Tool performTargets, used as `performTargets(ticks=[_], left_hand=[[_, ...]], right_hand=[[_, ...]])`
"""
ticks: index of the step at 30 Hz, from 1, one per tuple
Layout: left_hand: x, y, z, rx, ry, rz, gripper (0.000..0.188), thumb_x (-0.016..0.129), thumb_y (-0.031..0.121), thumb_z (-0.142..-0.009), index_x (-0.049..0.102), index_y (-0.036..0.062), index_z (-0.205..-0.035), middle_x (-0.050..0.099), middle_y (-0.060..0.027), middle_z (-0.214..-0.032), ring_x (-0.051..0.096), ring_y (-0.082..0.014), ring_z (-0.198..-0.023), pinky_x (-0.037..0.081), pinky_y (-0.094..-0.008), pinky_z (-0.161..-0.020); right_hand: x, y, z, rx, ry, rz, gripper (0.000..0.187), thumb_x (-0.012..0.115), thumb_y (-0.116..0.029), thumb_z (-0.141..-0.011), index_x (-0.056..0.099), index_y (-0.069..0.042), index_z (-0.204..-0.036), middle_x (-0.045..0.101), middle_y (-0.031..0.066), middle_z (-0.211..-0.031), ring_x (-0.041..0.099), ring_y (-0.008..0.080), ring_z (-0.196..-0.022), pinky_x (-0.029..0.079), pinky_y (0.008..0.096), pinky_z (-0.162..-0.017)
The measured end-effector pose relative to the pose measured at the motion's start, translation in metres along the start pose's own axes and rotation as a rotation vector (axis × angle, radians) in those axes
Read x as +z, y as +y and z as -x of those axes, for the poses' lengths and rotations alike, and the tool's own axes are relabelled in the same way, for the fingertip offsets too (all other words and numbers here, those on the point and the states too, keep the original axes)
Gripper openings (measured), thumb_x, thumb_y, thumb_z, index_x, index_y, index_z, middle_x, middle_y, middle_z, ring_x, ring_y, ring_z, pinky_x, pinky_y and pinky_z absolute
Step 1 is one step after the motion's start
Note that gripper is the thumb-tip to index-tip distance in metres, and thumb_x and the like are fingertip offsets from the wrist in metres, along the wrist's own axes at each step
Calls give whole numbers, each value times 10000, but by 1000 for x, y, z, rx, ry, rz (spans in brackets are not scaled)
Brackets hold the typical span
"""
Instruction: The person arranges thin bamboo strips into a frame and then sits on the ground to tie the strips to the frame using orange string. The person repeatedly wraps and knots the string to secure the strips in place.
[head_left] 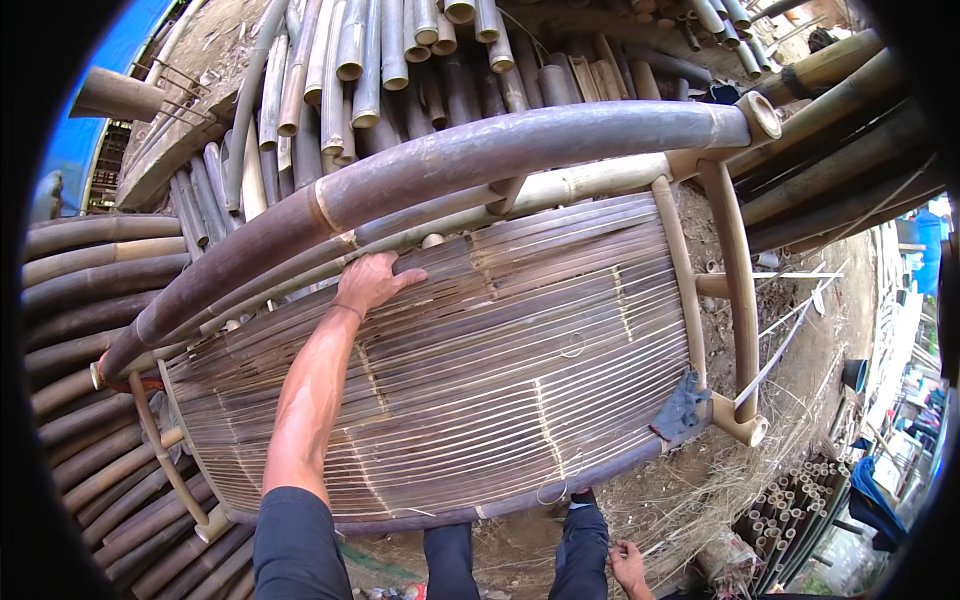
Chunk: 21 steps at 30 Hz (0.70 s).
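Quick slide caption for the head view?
Left hand on a slatted bamboo bench, right hand apart from it; bamboo poles piled beyond.

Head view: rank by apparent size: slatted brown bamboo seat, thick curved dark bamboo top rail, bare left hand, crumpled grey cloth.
1. Slatted brown bamboo seat
2. Thick curved dark bamboo top rail
3. Bare left hand and crumpled grey cloth: too alike to rank.

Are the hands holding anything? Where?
The left hand rests on the slats near their back edge; any grip can't be told. Nothing clear shows in the right hand.
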<state>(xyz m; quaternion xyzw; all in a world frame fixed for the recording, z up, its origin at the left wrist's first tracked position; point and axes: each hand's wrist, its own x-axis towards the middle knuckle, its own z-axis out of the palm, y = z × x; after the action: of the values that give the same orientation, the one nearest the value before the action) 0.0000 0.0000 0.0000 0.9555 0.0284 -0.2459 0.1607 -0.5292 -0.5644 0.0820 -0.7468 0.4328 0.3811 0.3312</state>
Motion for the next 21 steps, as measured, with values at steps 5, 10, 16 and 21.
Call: performTargets(ticks=[5, 10, 16, 21], left_hand=[[-21, -5, 4, 40, 48, -44, 810, 550, 766, -798, 699, -21, -921, 689, -258, -889, 671, -409, -906, 524, -486, -806], [-34, -5, 20, -2, 30, -171, 839, 544, 803, -767, 702, -1, -949, 703, -231, -849, 693, -392, -871, 537, -479, -802], [-88, 5, 61, 190, 131, 221, 706, 665, 648, -804, 690, -46, -928, 683, -269, -819, 682, -418, -795, 537, -438, -740], [-123, -15, 90, 88, 134, 130, 707, 709, 663, -758, 682, -40, -838, 651, -270, -746, 676, -384, -703, 522, -434, -649]], right_hand=[[9, -21, -5, -52, -22, -88, 341, 642, -122, -912, 563, 47, -1198, 648, 128, -946, 672, 164, -697, 551, 301, -591], [3, -179, 1, -575, 207, 253, 512, 672, -143, -841, 511, 23, -1298, 563, 232, -1224, 570, 371, -1115, 467, 411, -953], [30, -511, -56, -1331, 701, 397, 792, 418, -622, -952, 291, -85, -1520, 193, 185, -1585, 164, 379, -1467, 165, 529, -1194], [73, -575, 2, -1568, 634, 135, 775, 503, -553, -953, 350, 20, -1451, 363, 202, -1490, 277, 391, -1415, 194, 498, -1183]])
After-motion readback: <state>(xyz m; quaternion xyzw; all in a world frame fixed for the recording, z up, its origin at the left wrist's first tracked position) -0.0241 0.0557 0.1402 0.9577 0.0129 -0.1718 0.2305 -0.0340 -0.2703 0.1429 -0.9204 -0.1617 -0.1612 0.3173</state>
